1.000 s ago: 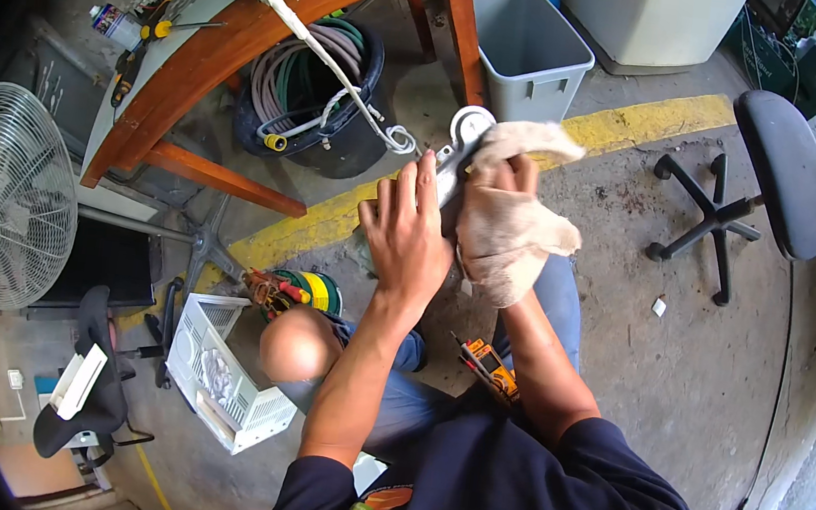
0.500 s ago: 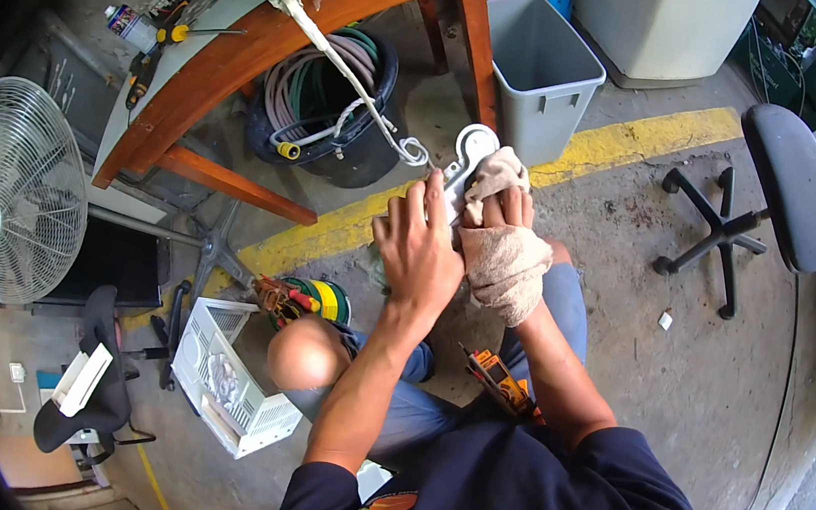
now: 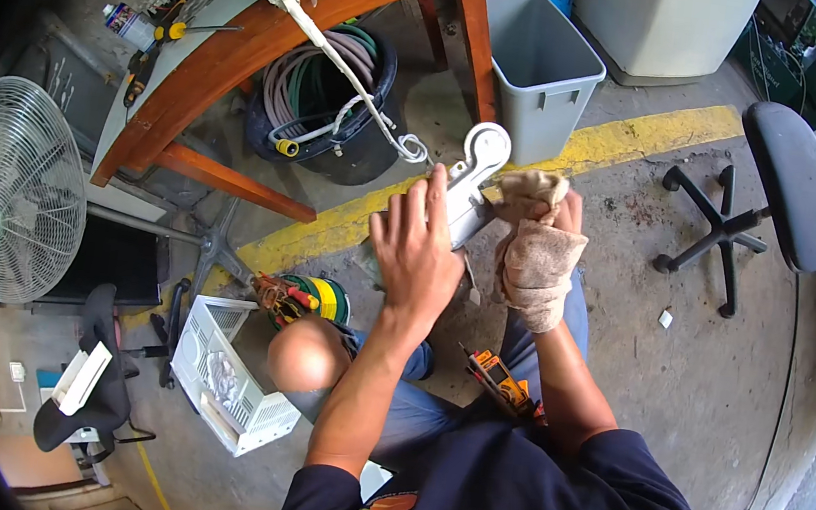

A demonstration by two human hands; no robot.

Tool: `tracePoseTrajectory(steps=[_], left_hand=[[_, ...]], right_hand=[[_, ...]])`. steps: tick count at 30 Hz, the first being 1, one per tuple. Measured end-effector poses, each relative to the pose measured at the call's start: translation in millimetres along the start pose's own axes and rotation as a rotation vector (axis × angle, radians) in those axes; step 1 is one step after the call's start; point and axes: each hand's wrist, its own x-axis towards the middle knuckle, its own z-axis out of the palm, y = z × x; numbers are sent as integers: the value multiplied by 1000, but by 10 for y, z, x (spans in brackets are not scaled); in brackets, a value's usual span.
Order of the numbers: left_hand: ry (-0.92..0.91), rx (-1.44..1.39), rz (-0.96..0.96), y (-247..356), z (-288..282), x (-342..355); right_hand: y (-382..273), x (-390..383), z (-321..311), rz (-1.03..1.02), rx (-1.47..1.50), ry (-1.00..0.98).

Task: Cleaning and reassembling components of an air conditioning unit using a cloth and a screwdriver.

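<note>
Keep your left hand [image 3: 418,256] flat on the white plastic part [image 3: 472,182]; your right hand [image 3: 538,260] grips the beige cloth [image 3: 531,234], so wipe gently.

I wear a dark navy short-sleeved shirt [image 3: 541,497] that fills the lower middle of the frame, with a small orange and green emblem on the chest at its lower left and a little round gold-coloured piece near the bottom edge. My forearms are bare below the sleeves. I have blue jeans [image 3: 430,414] on, and one knee shows through a large tear, left of centre.
</note>
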Motion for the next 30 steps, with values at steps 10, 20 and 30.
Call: tracePoseTrajectory(steps=[10, 20, 30], left_hand=[[40, -80, 60, 83, 23, -13], [3, -110, 108, 100, 49, -36], [44, -200, 48, 70, 126, -61]], right_hand=[[107, 177, -135, -558, -530, -254], [94, 171, -214, -587, -490, -412], [-91, 146, -148, -428, -174, -618]])
